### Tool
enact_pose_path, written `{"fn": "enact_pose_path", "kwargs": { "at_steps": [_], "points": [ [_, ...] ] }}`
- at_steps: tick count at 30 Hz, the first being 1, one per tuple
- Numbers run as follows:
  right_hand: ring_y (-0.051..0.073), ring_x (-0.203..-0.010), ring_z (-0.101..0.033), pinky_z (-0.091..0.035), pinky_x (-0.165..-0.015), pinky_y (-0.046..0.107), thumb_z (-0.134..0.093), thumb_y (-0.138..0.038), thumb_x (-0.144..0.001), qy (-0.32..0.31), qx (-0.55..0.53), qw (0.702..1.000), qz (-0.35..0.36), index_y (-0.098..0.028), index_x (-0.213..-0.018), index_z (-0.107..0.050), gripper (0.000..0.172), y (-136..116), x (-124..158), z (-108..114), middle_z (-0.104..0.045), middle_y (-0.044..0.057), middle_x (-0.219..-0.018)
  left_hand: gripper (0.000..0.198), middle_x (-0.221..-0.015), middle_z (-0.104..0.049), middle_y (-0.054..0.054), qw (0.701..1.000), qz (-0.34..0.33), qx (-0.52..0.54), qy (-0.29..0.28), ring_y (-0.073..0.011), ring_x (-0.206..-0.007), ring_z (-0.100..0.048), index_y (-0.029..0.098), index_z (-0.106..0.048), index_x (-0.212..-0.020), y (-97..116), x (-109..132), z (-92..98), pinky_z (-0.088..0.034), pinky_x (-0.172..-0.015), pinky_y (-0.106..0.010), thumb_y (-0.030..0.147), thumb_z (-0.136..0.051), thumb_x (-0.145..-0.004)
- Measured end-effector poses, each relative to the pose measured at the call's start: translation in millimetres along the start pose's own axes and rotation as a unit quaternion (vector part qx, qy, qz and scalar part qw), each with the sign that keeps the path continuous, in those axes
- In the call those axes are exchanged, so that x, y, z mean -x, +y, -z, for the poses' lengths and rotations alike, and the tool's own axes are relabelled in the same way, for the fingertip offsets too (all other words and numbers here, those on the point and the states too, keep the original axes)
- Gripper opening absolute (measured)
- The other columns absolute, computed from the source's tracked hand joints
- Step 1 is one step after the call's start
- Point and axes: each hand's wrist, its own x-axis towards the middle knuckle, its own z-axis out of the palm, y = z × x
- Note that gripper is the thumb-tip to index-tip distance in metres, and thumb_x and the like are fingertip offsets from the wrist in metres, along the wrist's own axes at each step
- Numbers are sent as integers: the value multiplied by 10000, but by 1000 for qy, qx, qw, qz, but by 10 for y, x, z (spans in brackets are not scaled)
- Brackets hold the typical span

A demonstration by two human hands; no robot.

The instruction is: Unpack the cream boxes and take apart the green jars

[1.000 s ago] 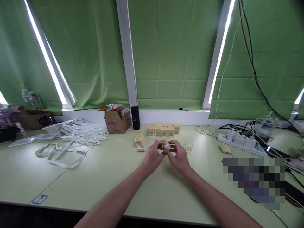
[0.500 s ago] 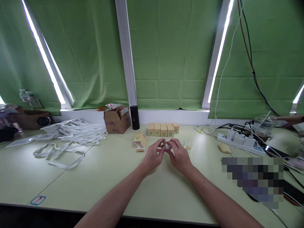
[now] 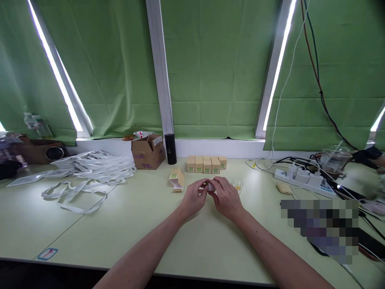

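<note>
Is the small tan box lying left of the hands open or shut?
Open: the small tan box lies on its side, flap out, white inside showing.

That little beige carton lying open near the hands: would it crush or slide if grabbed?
Probably light and easily crushed: the small beige cardboard carton looks like thin card with its end flap hanging open. Pushed, it would likely slide on the smooth green table rather than roll, since it lies on a flat side.

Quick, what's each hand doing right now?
Left hand: closed on the small white object.
Right hand: closed on the same object.
</note>
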Motion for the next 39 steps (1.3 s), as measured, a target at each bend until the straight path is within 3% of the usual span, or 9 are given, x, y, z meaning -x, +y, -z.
{"fn": "enact_pose_path", "kwargs": {
  "at_steps": [8, 21, 26, 33, 36, 39],
  "points": [
    [265, -1005, -687, -571, -739, 373, -459, -192, -1035, -8, -12, 1000, -2, -216, -1281, -561, 267, 18, 2, -9, -669, 133, -1170, 317, -1143, -775, -80, 1000, -1, -19, 0, -200, -956, -744, 204, -696, -1215, 75, -20, 3, -655, -818, -338, 205, -531, -945],
    [285, -1059, -667, -590, -801, 392, -407, -108, -1007, -41, 8, 999, 6, -200, -1309, -478, 324, 23, -25, -104, -640, 156, -1176, 326, -947, -780, -29, 999, 36, -16, -15, -167, -801, -717, 233, -754, -1061, 199, -95, 32, -604, -725, -271, 163, -476, -905],
    [280, -1031, -664, -583, -736, 366, -410, -100, -998, -39, 15, 999, 1, -204, -1286, -482, 315, 9, -22, -106, -635, 146, -1147, 284, -886, -782, -24, 999, 31, -5, -7, -175, -782, -720, 232, -774, -1039, 186, -94, 26, -605, -700, -268, 191, -532, -896],
    [250, -917, -680, -544, -586, 314, -401, -165, -1031, -44, -16, 999, -22, -210, -1278, -500, 270, 44, -5, -92, -617, 133, -1152, 308, -1073, -795, -51, 997, 49, 45, -24, -196, -910, -749, 238, -772, -1125, 84, -87, 55, -637, -790, -313, 240, -514, -956],
    [236, -896, -683, -576, -635, 335, -407, -215, -1052, -36, -64, 997, -27, -221, -1280, -503, 247, 104, 36, -89, -607, 128, -1185, 312, -1157, -775, -70, 996, 58, 42, -56, -215, -996, -737, 235, -746, -1210, 14, -70, 92, -630, -888, -365, 323, -571, -967],
    [238, -915, -687, -589, -671, 352, -424, -237, -1049, -24, -98, 994, -46, -231, -1275, -510, 242, 138, 73, -91, -612, 125, -1197, 408, -1128, -746, -64, 998, 29, -19, -54, -237, -1033, -698, 265, -711, -1281, -35, -47, 108, -590, -974, -424, 302, -725, -875]
  ]
}}
